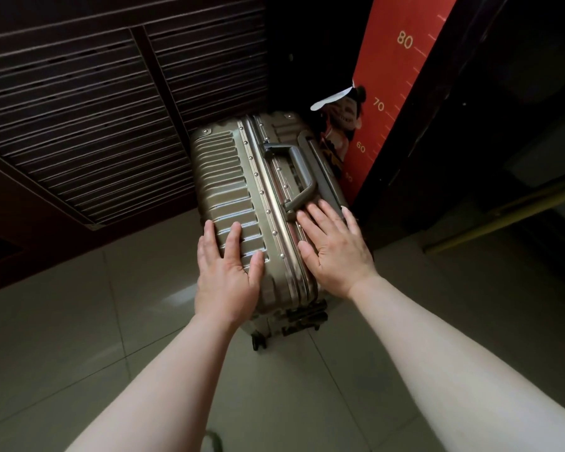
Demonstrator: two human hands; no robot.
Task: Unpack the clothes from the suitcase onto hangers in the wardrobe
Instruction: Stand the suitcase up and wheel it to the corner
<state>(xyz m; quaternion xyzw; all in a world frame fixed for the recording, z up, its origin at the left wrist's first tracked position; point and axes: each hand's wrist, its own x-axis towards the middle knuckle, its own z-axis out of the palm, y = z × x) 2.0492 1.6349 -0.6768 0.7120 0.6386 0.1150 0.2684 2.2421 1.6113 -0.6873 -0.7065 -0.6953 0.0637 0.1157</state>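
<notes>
Bronze ribbed metal, straight ahead and below: suitcase (pixel 232 177), closed, on the tiled floor (pixel 307 386), between louvred wooden doors (pixel 79 109) on the left and a red height chart (pixel 402 93) on the right. Runs lengthwise away from the body, with wheels (pixel 258 340) at the near end and the far end in the corner by the doors. Seam (pixel 271 197) and carry handle (pixel 294 171) face up, along that same axis.

On the ribbed shell left of the seam: left hand (pixel 227 275), flat, fingers straight, grasping nothing. Right of the seam: right hand (pixel 336 249), likewise flat and released, fingertips (pixel 317 210) just beside the near foot of the handle. Both at the near end, about equally close, seam between them.

No clothes or hangers in sight; unpacking not yet begun. Probably calls next for laying the case flat, a tip about the long axis, with more room to the left and little on the chart side. Latches not visible from here.
</notes>
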